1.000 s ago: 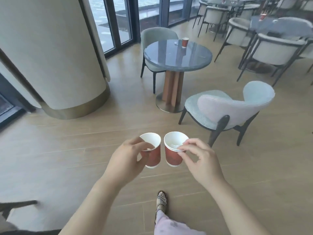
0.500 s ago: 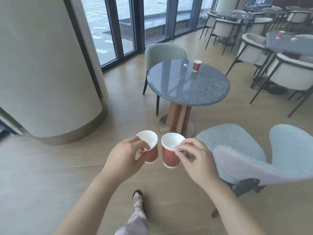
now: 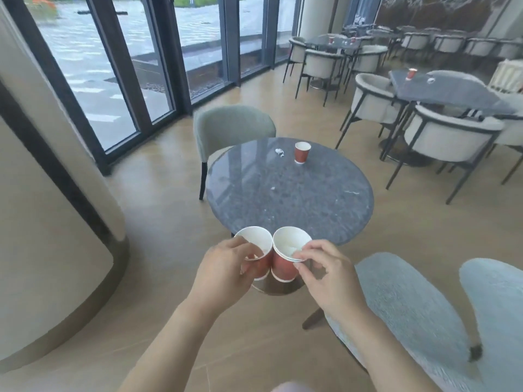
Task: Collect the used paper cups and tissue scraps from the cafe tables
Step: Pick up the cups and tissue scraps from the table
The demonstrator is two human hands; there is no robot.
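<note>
My left hand point(image 3: 223, 274) grips a red paper cup point(image 3: 256, 251) with a white inside. My right hand point(image 3: 328, 274) pinches the rim of a stack of red paper cups point(image 3: 287, 257). The two touch side by side at the near edge of a round grey stone table point(image 3: 288, 190). On the table's far side a red cup point(image 3: 302, 152) stands upright, with a crumpled white tissue scrap point(image 3: 279, 151) just left of it. Small white bits lie mid-table point(image 3: 273, 188). Another red cup point(image 3: 411, 74) and a tissue scrap point(image 3: 430, 80) rest on a dark table point(image 3: 441, 91) at right.
A grey-green chair point(image 3: 232, 128) stands behind the round table; a pale blue chair point(image 3: 418, 315) is close at my right. A large cream pillar point(image 3: 42, 222) fills the left. Glass doors point(image 3: 119, 66) line the back. More tables and white chairs point(image 3: 444, 137) crowd the right.
I have walked up to the round table; it now lies directly before my hands. Both hands still hold their cups together, and the blue chair has shifted to my right.
</note>
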